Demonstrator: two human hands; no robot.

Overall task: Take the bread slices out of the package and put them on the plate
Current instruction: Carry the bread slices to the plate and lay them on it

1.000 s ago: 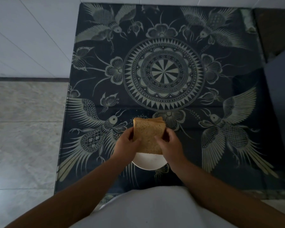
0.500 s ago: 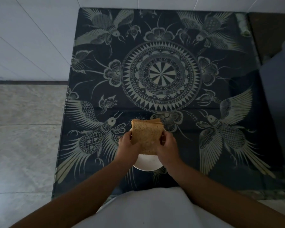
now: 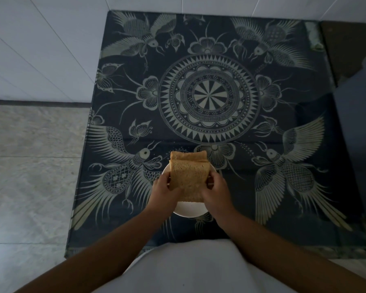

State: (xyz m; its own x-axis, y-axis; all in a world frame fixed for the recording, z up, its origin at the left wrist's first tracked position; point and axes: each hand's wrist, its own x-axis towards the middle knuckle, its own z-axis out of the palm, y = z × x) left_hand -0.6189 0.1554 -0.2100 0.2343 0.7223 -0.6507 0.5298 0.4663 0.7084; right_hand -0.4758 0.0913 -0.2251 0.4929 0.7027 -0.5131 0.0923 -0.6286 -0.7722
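— Both hands were closed on the stack of bread slices (image 3: 188,178), weren't they?

— Yes. Left hand (image 3: 164,193) pinched the stack's left edge, right hand (image 3: 217,192) the right edge, fingers curled round with the thumbs pressed on the top slice. Neither hand had anything else in it.

— And where was the stack, relative to the plate (image 3: 188,210)?

— Directly over it, covering most of it. Only the plate's near rim and a sliver at its left showed. I couldn't tell whether the lowest slice touched the plate or hung just above it.

— The package?

— Nowhere in view.

— What could have gone wrong from there?

— The slices weren't squared up. One at the far side stuck out beyond the top slice, so I'd judge an uneven release could let the stack slide apart and spill a slice past the plate's far rim onto the table (image 3: 283,115). Squeezing harder to prevent that could dent or tear the crumb.

— Materials?

— Bread: brown, porous, soft-looking, roughly square with a rounded crust edge. Plate: white, smooth, round, probably ceramic. Table: dark and glossy beyond the plate, patterned with pale birds, flowers and a circular medallion, seemingly under glass.
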